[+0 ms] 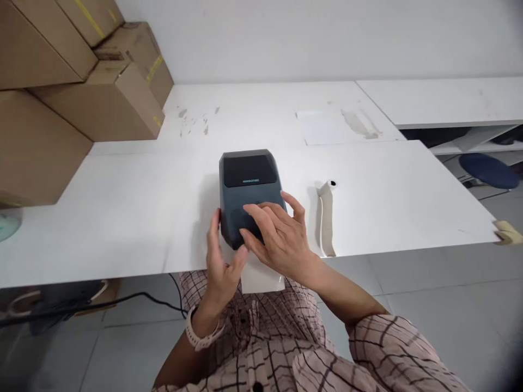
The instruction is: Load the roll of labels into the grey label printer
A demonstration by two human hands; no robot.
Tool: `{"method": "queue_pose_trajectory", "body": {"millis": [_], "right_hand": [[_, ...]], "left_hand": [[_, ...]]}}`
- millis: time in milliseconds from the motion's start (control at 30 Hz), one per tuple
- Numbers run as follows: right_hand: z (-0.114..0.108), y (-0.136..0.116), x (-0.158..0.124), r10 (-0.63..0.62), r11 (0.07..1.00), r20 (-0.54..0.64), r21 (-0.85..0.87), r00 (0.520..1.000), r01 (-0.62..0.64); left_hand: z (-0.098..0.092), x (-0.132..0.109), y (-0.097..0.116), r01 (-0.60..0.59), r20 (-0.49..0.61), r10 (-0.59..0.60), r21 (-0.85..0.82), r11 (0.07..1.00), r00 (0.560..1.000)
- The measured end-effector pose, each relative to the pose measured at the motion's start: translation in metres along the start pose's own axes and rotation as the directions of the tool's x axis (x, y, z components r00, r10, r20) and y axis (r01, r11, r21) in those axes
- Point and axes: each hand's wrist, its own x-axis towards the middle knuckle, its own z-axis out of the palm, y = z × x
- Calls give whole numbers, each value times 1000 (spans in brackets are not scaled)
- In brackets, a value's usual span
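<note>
A dark blue-grey label printer with a glossy black window sits near the table's front edge. From its front, a white paper strip hangs over that edge. My left hand rests against the printer's left side, fingers stretched along it and the thumb apart at the front corner. Across the lower part of the lid lies my right hand, fingers spread, one reaching the right side. The lid's front part is partly hidden under it. Right of the printer stands a small paper roll, its loose strip trailing toward me.
Cardboard boxes are stacked at the back left of the white table. A white sheet lies toward the back right. A black cable runs below the front edge. A blue stool stands at far right.
</note>
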Motion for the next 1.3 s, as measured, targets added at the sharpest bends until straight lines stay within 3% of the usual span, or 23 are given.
{"method": "queue_pose_trajectory", "body": {"millis": [100,167,267,333,367,533,667,767,900,1033,1167,1300], "right_hand": [[8,6,-13,71,980,-50,191,996,-60],[16,8,-36,228,910,-51,367,972,-194],[28,5,-75,511,684,85,563,856,-464],[33,2,-91,596,552,183,614,782,-564],[33,2,-95,607,525,204,623,768,-580],[26,3,-91,604,571,204,564,770,-597],[16,7,-84,580,611,202,532,789,-586],[3,15,-64,526,690,153,499,837,-525],[-15,37,-7,409,852,25,349,912,-391],[-13,64,55,296,937,-61,212,953,-277],[5,92,100,252,959,-75,149,965,-239],[25,126,138,263,954,-40,162,964,-254]], "left_hand": [[8,0,-4,80,37,-77,-104,991,996],[9,-2,-10,153,35,-150,-118,981,988],[7,-3,-19,211,80,-203,-113,971,976],[5,-2,-23,152,54,-148,-95,984,988],[4,-1,-25,107,25,-105,-76,991,994],[4,1,-28,-68,-52,71,59,996,996],[0,8,-22,-176,-85,182,73,982,980],[-8,34,-11,-260,-73,257,-36,965,964],[-16,96,0,-249,-123,235,-117,961,964],[-11,141,-11,-10,4,10,-25,1000,1000],[-4,145,-33,236,153,-230,-18,972,961],[-4,137,-44,301,211,-280,-79,950,937]]}}
